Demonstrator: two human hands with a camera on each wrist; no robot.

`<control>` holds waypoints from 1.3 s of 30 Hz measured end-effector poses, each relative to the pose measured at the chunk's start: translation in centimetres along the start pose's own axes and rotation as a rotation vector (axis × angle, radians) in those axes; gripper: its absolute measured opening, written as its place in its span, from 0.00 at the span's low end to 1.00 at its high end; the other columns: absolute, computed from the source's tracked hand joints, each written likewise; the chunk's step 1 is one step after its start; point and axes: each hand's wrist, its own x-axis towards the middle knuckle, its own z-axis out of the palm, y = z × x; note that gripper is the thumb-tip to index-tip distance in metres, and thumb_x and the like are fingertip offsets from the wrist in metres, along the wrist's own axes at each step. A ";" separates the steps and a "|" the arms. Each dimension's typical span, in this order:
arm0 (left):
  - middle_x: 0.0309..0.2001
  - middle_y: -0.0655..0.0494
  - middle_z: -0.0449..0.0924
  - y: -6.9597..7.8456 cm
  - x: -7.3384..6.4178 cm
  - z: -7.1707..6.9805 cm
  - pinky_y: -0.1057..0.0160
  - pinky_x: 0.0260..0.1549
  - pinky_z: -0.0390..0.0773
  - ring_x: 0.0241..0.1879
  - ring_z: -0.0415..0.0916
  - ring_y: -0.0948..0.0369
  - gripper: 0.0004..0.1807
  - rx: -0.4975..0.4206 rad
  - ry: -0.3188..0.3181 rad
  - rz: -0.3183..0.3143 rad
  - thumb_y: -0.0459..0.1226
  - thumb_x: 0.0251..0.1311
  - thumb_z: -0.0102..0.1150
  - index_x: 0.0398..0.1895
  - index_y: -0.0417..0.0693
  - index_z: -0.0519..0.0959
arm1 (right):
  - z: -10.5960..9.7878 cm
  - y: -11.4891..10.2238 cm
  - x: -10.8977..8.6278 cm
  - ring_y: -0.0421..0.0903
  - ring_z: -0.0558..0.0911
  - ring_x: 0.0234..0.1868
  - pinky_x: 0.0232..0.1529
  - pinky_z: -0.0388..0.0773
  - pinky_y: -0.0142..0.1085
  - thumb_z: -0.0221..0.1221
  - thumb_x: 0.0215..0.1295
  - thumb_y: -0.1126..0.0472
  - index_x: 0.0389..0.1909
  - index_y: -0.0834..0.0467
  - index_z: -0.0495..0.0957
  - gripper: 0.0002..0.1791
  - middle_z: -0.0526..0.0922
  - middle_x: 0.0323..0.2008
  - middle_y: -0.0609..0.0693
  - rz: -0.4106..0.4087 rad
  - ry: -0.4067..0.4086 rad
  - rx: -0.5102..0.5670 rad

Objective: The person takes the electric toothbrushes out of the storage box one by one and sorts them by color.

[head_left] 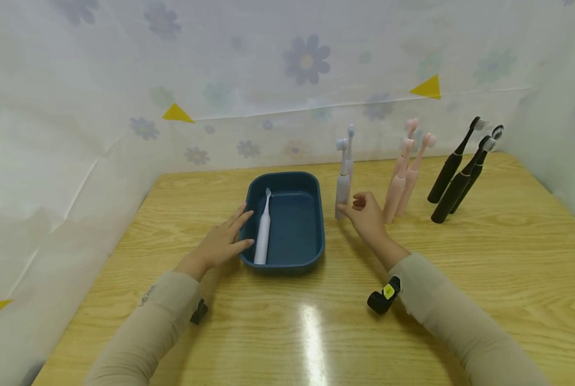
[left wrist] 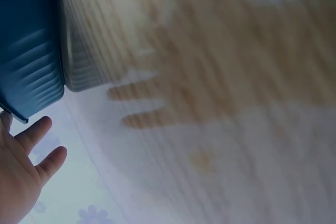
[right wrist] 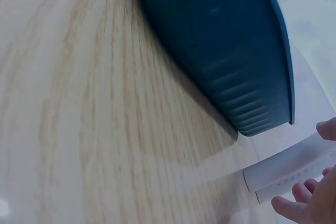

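Note:
A dark blue tray stands on the table with one white electric toothbrush lying along its left side. My left hand is at the tray's left wall, fingers spread and thumb over the rim; in the left wrist view its fingers stand beside the tray's corner. My right hand is at two upright whitish toothbrushes, its thumb overlapping the front handle. In the right wrist view, thumb and fingers stand apart on either side of the pale handles.
Several pink toothbrushes stand just right of my right hand. Farther right are several black toothbrushes, upright. A flower-printed white sheet hangs behind the wooden table, with yellow triangles on it.

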 end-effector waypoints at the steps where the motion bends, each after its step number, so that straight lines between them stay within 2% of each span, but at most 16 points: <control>1: 0.67 0.57 0.32 0.0 0.0 0.0 0.36 0.49 0.48 0.57 0.57 0.46 0.36 0.005 -0.004 0.001 0.54 0.59 0.40 0.67 0.53 0.44 | -0.2 0.0 -0.1 0.56 0.67 0.49 0.46 0.67 0.44 0.58 0.55 0.57 0.52 0.69 0.59 0.29 0.65 0.48 0.63 0.003 -0.007 0.006; 8: 0.67 0.54 0.34 0.0 0.0 -0.3 0.39 0.49 0.53 0.57 0.56 0.46 0.37 0.045 -0.006 0.027 0.54 0.59 0.40 0.67 0.50 0.42 | -0.8 -0.8 -1.3 0.55 0.67 0.49 0.45 0.67 0.42 0.56 0.57 0.57 0.51 0.69 0.60 0.27 0.66 0.48 0.63 -0.017 -0.085 0.056; 17: 0.67 0.57 0.32 0.0 -0.1 -0.4 0.36 0.49 0.48 0.60 0.50 0.47 0.39 0.063 -0.021 0.004 0.59 0.57 0.37 0.67 0.53 0.40 | -0.1 -3.0 -2.4 0.53 0.69 0.47 0.45 0.68 0.39 0.55 0.58 0.61 0.51 0.69 0.61 0.24 0.66 0.47 0.62 -0.053 -0.165 0.144; 23: 0.67 0.57 0.32 0.0 0.0 -0.3 0.37 0.50 0.48 0.60 0.51 0.47 0.39 0.050 -0.022 0.007 0.57 0.58 0.38 0.67 0.53 0.40 | 0.6 -3.9 -2.5 0.52 0.69 0.46 0.45 0.69 0.39 0.53 0.58 0.66 0.51 0.69 0.62 0.22 0.66 0.47 0.63 -0.060 -0.193 0.241; 27: 0.67 0.57 0.32 0.0 0.1 -0.2 0.37 0.50 0.48 0.60 0.51 0.46 0.39 0.037 -0.023 0.005 0.57 0.58 0.39 0.67 0.51 0.40 | 1.1 -4.4 -2.6 0.52 0.70 0.45 0.47 0.68 0.44 0.53 0.58 0.67 0.51 0.70 0.61 0.21 0.65 0.45 0.64 -0.063 -0.234 0.329; 30: 0.67 0.57 0.32 0.0 0.0 -0.1 0.38 0.50 0.49 0.58 0.54 0.47 0.39 0.022 -0.021 0.005 0.56 0.58 0.39 0.67 0.51 0.41 | 1.4 -4.7 -2.6 0.53 0.71 0.44 0.46 0.68 0.46 0.51 0.59 0.68 0.50 0.71 0.60 0.20 0.66 0.42 0.60 -0.046 -0.288 0.391; 33: 0.67 0.57 0.32 0.0 -0.1 -0.1 0.38 0.50 0.49 0.58 0.55 0.47 0.39 0.002 -0.018 0.002 0.55 0.58 0.40 0.67 0.52 0.41 | 2.0 -4.9 -2.4 0.53 0.71 0.44 0.44 0.71 0.43 0.50 0.59 0.68 0.51 0.72 0.59 0.21 0.67 0.39 0.56 -0.020 -0.355 0.431; 39: 0.67 0.56 0.32 0.1 0.0 -0.1 0.39 0.50 0.51 0.50 0.65 0.49 0.38 -0.014 -0.014 0.002 0.54 0.59 0.41 0.67 0.51 0.41 | 3.3 -5.2 -1.9 0.58 0.71 0.46 0.42 0.72 0.41 0.51 0.60 0.67 0.50 0.70 0.60 0.19 0.69 0.39 0.56 0.009 -0.449 0.440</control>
